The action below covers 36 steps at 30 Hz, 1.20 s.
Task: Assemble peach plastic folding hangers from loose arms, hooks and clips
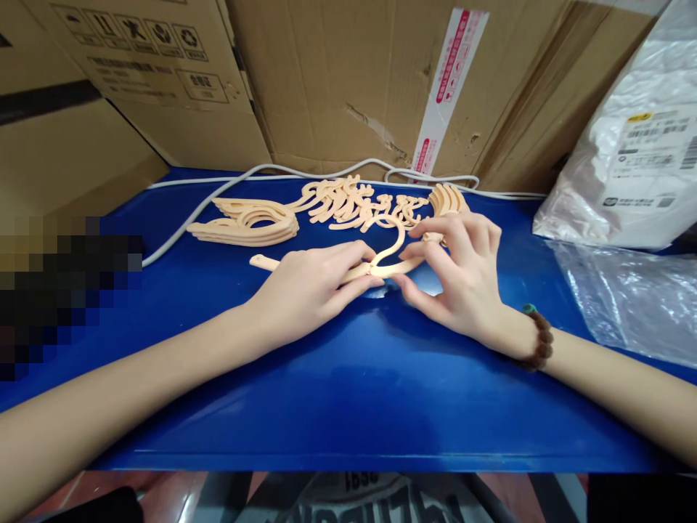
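A cream plastic clothes hanger (pixel 388 271) with a curved hook is held level just over the blue table. My left hand (pixel 305 287) wraps its left arm close to the middle, and the flat end sticks out beyond the knuckles. With thumb and fingers my right hand (pixel 462 272) pinches the right arm near the hook. Behind the hands lie a pile of loose hook-shaped pieces (pixel 340 200), a stack of curved hanger arms (pixel 245 224) on the left, and another curved stack (pixel 449 197) on the right, partly hidden behind my right hand.
The blue table (pixel 348 392) has its front edge near my body. Large cardboard boxes (pixel 337 80) stand along the back, with a white cable (pixel 201 207) running before them. At the right are a white parcel bag (pixel 626 152) and a clear plastic bag (pixel 632 298).
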{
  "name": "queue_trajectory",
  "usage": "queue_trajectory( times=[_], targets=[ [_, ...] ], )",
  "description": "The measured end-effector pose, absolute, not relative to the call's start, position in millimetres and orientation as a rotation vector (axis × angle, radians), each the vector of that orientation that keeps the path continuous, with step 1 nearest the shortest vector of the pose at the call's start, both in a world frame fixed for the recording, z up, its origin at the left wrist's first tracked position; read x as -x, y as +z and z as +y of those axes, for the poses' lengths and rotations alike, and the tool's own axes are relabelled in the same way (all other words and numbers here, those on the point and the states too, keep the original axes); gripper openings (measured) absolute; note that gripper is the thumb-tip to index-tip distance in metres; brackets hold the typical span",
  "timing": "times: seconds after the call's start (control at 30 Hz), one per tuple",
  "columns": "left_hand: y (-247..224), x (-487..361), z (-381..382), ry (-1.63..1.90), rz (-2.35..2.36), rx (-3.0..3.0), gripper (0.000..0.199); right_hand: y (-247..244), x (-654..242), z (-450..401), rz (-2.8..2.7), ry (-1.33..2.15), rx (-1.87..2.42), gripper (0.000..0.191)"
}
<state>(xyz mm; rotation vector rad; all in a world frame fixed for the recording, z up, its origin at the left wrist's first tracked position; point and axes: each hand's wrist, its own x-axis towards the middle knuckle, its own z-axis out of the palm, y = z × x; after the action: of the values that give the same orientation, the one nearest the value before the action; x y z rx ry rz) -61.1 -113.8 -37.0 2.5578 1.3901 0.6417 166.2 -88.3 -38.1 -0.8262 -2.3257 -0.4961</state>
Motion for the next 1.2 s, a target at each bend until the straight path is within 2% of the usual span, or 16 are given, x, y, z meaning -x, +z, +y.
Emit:
queue_trajectory(
  times=[0.2,0.5,0.83,1.03,1.17,1.2],
  targets=[
    [-37.6,58.9,-113.8,0.641,1.520,-2.608,0.029,-41.9,-167.8,-89.0,-2.373,-0.454,0.784,0.015],
    [-42.7,59.4,-115.3,0.650,1.457,-2.729,0.032,-44.5,-166.7,-83.6,-2.521,-0.289,0.750,0.035],
    [-50.0,55.2,-118.4,0.598,1.170,-3.000,0.032,-45.1,-165.1,-76.8,-2.421,0.005,0.876,0.025],
    [-47.3,55.5,-116.3,0.700,1.021,-3.165,0.027,-49.1,-166.6,-72.0,-2.417,0.001,0.969,0.015],
    [-47.2,56.9,-112.9,0.745,1.027,-3.176,0.025,-54.3,-168.0,-68.3,-2.351,0.030,0.995,0.002],
    [-47.7,57.2,-112.0,0.762,1.033,-3.165,0.023,-55.6,-168.3,-67.3,-2.323,0.049,0.997,0.007]
  ],
)
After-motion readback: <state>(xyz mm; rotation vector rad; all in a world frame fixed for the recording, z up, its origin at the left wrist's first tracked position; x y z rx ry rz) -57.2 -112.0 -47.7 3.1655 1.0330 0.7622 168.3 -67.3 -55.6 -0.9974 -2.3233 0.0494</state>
